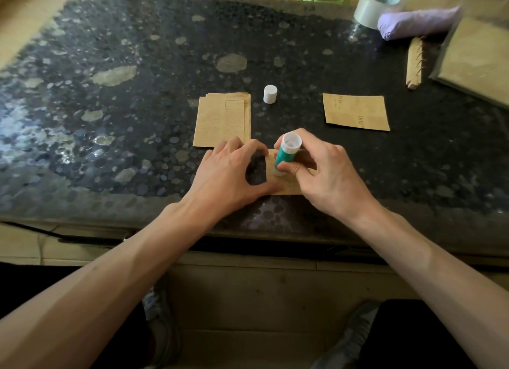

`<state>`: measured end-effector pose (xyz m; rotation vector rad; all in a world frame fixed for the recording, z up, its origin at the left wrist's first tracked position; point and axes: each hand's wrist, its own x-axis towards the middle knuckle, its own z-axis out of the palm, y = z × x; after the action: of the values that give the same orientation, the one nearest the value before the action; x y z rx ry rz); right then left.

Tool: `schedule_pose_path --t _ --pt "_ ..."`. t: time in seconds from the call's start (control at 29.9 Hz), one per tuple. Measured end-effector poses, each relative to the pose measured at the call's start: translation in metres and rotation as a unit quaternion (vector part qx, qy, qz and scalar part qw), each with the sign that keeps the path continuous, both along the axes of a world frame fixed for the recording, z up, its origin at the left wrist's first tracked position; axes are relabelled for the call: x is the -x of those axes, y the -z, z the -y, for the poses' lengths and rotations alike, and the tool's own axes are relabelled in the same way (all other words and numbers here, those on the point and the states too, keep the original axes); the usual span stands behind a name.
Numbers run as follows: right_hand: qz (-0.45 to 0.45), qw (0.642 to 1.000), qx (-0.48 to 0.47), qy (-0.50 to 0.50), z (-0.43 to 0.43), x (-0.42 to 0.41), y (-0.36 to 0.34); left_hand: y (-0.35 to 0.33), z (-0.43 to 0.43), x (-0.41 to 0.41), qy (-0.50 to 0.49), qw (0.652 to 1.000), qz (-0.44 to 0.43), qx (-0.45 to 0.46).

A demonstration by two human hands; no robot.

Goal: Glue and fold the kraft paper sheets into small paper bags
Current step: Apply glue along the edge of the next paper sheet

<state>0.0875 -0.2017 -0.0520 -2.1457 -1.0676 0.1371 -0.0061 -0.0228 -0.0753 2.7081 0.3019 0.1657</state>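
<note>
Across the left half of the frame a dark tabletop [110, 120] spreads wide, glossy and speckled with pale pebble shapes; its near edge runs straight just below the wrists. Left of centre lies a stack of kraft sheets [220, 120], tall matte tan rectangles with slightly fanned edges, its lower right corner just beside the left hand [225, 173]. That hand is spread with fingers arched, a fingertip and the thumb pressing down the left edge of a small kraft sheet [283, 187], which lies flat at the centre of the frame, close to the table's near edge; dark stone shows through the loop of finger and thumb. Above the hands a short white cylindrical cap [270, 94] stands upright, just right of the stack's top corner and touching nothing. The right hand [327, 173] grips a glue stick [286, 153], fingers curled round its green barrel; the white round end tilts up toward the camera and the lower end meets the sheet. Right of centre a printed kraft sheet [356, 112] lies flat, well apart from the hands, with bare stone on every side. In the upper right corner a grey roll of tape [369, 10] sits just beside a soft purple bundle [418, 21], and a blurred tan pile [479, 63] lies against the frame's right edge.
</note>
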Motion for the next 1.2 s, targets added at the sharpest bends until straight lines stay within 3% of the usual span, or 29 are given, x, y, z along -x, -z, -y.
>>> schedule_pose_path --t 0.4,0.67,1.04,1.2 --pt "0.046 0.997 -0.006 0.064 0.013 -0.004 0.001 -0.001 0.0 0.0 0.001 1.0 -0.017 0.003" --pt "-0.002 0.998 0.044 0.042 0.016 -0.011 -0.006 -0.002 0.0 0.0 0.001 1.0 -0.021 0.004" --pt "0.035 0.996 0.024 0.075 0.03 -0.007 -0.005 -0.003 0.0 0.0 -0.002 1.0 -0.023 0.011" --pt "0.01 0.997 0.022 0.071 0.035 -0.008 -0.005 -0.004 0.0 0.0 -0.002 1.0 -0.025 0.013"
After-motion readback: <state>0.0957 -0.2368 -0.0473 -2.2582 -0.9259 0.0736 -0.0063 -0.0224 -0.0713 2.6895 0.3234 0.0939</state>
